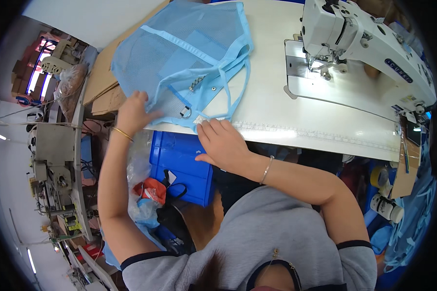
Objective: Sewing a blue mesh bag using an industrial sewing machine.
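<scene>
A light blue mesh bag (pixel 179 53) with fabric straps and a lighter band is spread over the left part of the white sewing table. A dark ring-shaped clip (pixel 185 112) and a small metal snap lie on its near part. My left hand (pixel 135 114) is at the bag's left near edge, thumb stretched out and slightly blurred; it appears to hold nothing. With fingertips on the bag's near edge by the table's front, my right hand (pixel 224 145) lies fairly flat, its thumb apart from the fingers.
A white sewing machine (pixel 344 34) stands at the right, its needle area lit. A ruler scale (pixel 315 133) runs along the table (pixel 272 87) front. Below are a blue plastic bin (pixel 179 165) and clear plastic bags. Cardboard (pixel 107 99) borders the left; blue fabric pieces (pixel 415 223) hang right.
</scene>
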`<state>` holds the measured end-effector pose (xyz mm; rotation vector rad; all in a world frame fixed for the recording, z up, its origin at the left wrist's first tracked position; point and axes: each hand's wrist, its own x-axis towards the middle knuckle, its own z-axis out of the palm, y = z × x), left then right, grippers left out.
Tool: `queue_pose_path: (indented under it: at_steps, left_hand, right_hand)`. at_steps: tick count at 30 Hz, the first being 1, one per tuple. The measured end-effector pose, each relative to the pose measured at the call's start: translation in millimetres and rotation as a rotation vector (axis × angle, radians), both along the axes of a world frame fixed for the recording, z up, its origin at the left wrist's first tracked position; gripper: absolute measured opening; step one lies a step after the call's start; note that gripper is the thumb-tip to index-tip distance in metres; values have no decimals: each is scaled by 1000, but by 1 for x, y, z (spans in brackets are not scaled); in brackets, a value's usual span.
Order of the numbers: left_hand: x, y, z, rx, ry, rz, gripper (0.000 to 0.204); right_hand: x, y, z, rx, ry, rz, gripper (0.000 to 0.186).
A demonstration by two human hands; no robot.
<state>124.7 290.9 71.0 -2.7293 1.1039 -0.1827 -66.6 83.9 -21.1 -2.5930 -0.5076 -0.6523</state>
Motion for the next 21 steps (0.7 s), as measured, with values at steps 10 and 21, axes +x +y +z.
queue_pose_path:
  at_steps: [10, 21]
  left_hand:
    - [66, 78, 0, -1591, 1111, 440, 19]
    - [80, 23, 102, -2131, 1005, 81, 13]
  right_hand:
    - [27, -13, -4, 209, 62, -2, 13]
    - [39, -53, 59, 1159, 766, 252, 18]
